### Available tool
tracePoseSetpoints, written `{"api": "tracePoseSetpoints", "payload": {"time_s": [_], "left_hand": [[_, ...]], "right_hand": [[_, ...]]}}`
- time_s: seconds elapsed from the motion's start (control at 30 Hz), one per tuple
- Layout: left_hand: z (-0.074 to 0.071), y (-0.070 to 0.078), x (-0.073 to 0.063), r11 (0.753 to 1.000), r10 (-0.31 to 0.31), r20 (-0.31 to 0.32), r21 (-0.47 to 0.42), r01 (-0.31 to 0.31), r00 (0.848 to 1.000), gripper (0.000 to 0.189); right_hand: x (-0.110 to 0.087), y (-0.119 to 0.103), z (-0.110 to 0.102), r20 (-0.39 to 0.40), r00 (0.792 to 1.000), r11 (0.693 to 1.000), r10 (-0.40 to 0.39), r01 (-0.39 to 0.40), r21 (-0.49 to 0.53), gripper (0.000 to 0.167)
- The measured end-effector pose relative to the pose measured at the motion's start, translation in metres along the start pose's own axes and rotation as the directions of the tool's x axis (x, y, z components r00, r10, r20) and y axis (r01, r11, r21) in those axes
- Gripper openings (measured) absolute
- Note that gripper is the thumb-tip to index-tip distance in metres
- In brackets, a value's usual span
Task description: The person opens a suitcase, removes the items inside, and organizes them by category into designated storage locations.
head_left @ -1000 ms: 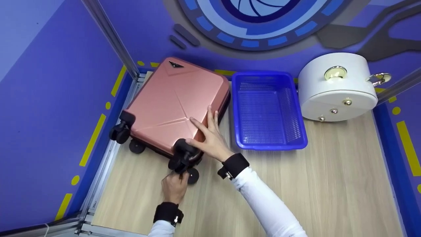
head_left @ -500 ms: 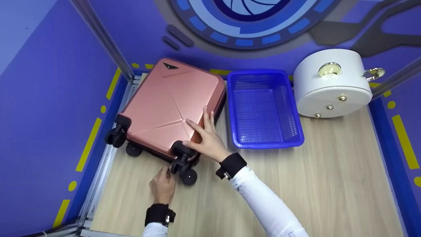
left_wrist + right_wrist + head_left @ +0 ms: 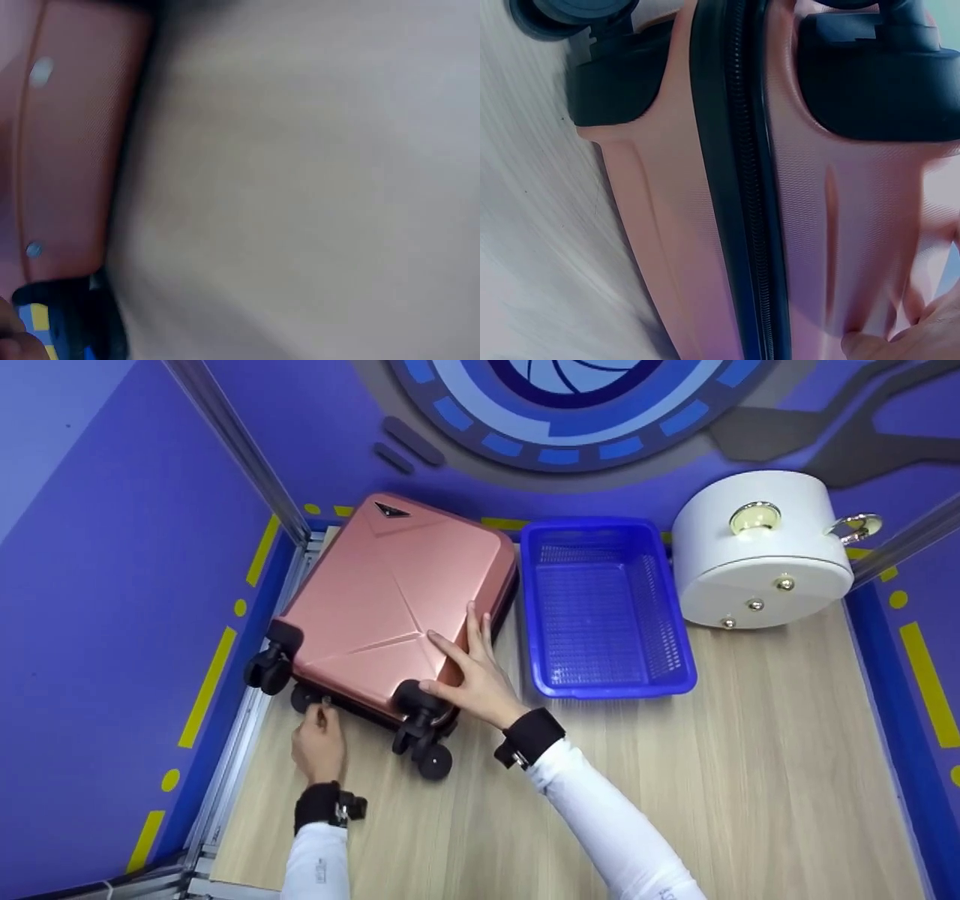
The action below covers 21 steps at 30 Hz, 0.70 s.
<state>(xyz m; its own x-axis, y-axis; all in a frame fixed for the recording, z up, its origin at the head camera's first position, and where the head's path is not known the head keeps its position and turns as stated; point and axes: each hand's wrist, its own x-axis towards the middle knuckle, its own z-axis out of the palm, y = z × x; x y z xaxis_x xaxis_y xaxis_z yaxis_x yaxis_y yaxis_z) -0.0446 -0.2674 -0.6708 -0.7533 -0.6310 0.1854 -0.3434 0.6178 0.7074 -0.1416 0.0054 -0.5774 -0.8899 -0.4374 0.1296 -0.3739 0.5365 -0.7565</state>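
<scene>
A pink hard-shell suitcase (image 3: pixel 405 592) lies flat on the wooden floor, its black wheels pointing toward me. My left hand (image 3: pixel 319 742) is at its lower edge, beside the left wheels (image 3: pixel 270 667), fingers curled and pinching what looks like a small zipper pull. Only part of that hand's fingers (image 3: pixel 19 345) shows in the left wrist view, by a black wheel. My right hand (image 3: pixel 484 682) rests on the suitcase's right edge with fingers spread, thumb near the wheel mount. A black zipper (image 3: pixel 742 112) runs along the side in the right wrist view.
Right of the suitcase stands a blue plastic basket (image 3: pixel 611 690) with mesh sides. Beyond it is a white round case (image 3: pixel 757 540) with gold handles and studs. Blue-purple walls (image 3: pixel 112 607) enclose the left, back and right sides.
My left hand has moved left along the suitcase's lower edge, from the right wheels to the left ones. My right hand has stayed on the suitcase, which has kept its place.
</scene>
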Motion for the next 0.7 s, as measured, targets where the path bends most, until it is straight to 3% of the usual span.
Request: {"api": "tracePoseSetpoints", "payload": {"time_s": [0.1,0.2,0.4,0.57,0.7], "left_hand": [[-0.004,-0.001,0.008,1.000,0.002,0.027,0.020,-0.003,1.000,0.022],[-0.004,-0.002,0.008,0.999,0.028,0.047,0.035,-0.029,0.998,0.022],[-0.001,-0.002,0.004,0.993,0.105,0.015,0.047,-0.105,0.994,0.025],[-0.001,-0.004,-0.006,0.984,0.170,-0.015,0.056,-0.169,0.985,0.024],[0.000,-0.006,-0.021,0.972,0.231,-0.044,0.043,-0.229,0.972,0.022]], "right_hand": [[-0.001,-0.001,0.000,0.004,1.000,1.000,0.008,-0.008,-0.003,0.079],[-0.002,-0.003,0.000,-0.016,1.000,1.000,0.002,-0.002,-0.014,0.079],[-0.016,-0.010,0.005,-0.068,0.997,0.999,-0.034,0.031,-0.043,0.075],[-0.033,-0.020,0.011,-0.055,0.994,0.993,-0.096,0.092,-0.069,0.081],[-0.043,-0.023,0.016,-0.029,0.989,0.980,-0.146,0.141,-0.142,0.084]]}}
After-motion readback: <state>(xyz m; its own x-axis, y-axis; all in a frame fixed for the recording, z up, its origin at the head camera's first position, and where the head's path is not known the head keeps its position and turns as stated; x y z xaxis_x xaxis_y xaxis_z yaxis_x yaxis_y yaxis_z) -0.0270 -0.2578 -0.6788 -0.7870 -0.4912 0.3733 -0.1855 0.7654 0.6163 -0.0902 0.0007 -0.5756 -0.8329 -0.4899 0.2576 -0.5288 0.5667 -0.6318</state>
